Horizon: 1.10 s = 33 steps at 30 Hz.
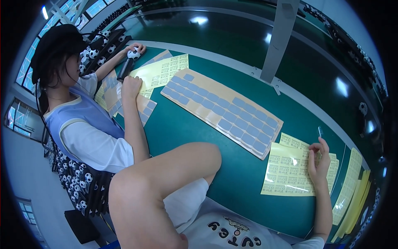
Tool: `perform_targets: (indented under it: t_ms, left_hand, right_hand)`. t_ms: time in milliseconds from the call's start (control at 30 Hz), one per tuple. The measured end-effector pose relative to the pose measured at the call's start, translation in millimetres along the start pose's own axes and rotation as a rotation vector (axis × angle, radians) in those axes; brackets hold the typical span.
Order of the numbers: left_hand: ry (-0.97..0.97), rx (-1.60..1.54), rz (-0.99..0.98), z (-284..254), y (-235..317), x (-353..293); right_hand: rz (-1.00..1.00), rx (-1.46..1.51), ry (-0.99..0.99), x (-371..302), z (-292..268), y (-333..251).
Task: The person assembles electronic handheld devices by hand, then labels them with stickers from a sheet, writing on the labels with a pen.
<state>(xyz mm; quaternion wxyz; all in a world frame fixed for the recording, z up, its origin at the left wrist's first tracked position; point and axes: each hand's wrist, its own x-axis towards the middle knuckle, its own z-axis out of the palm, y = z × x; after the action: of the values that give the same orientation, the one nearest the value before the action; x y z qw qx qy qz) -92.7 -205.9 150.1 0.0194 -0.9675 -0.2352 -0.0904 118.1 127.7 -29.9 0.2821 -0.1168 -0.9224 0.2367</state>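
My left arm is bent close to the camera, with the back of my left hand [139, 209] turned down and its fingers mostly hidden. Over yellow sticker sheets [286, 168] at the right, my right hand [318, 162] is raised with curled fingers. A small clear bluish piece [319, 131] shows at its fingertips and looks held there; its kind is too small to make out. Between my arms and the far edge lies a tan backing sheet [199, 108] with rows of grey-blue rounded stickers, several spots bare.
At left, a person [89, 133] holds a black-handled, microphone-shaped item [126, 68] with a football-patterned ball top. More sticker sheets [161, 74] lie before them. A metal post [280, 45] rises at the far edge of the green table [166, 128]. Yellow strips [356, 203] lie far right.
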Motion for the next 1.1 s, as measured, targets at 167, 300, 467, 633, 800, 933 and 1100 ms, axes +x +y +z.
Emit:
perform_targets:
  t_ms: [167, 300, 467, 633, 800, 933, 1100]
  left_hand:
    - [0.01, -0.075, 0.011, 5.3, -6.8, 1.5]
    - [0.013, -0.119, 0.054, 8.3, -23.0, 4.7]
    - [0.026, -0.207, 0.108, 17.4, -38.9, 11.7]
    - [0.017, -0.264, 0.113, 22.8, -48.5, 15.2]
    - [0.001, -0.326, 0.069, 23.8, -43.9, 15.1]
    - [-0.019, -0.359, 0.049, 19.7, -45.9, 16.4]
    - [-0.032, -0.44, 0.04, 24.5, -50.7, 18.0]
  right_hand:
    - [0.034, 0.083, 0.002, -4.5, -1.5, 5.9]
    - [0.039, 0.162, -0.036, -5.2, -1.4, 9.7]
    - [-0.045, 0.074, -0.044, 0.0, -2.2, 2.3]
    - [-0.107, 0.017, -0.057, 4.5, -4.0, 0.7]
    - [-0.1, 0.006, -0.088, -0.4, -4.9, 4.4]
    - [-0.11, 0.002, -0.085, 2.1, -5.5, 2.2]
    - [-0.064, 0.002, -0.086, 4.6, -3.0, 0.5]
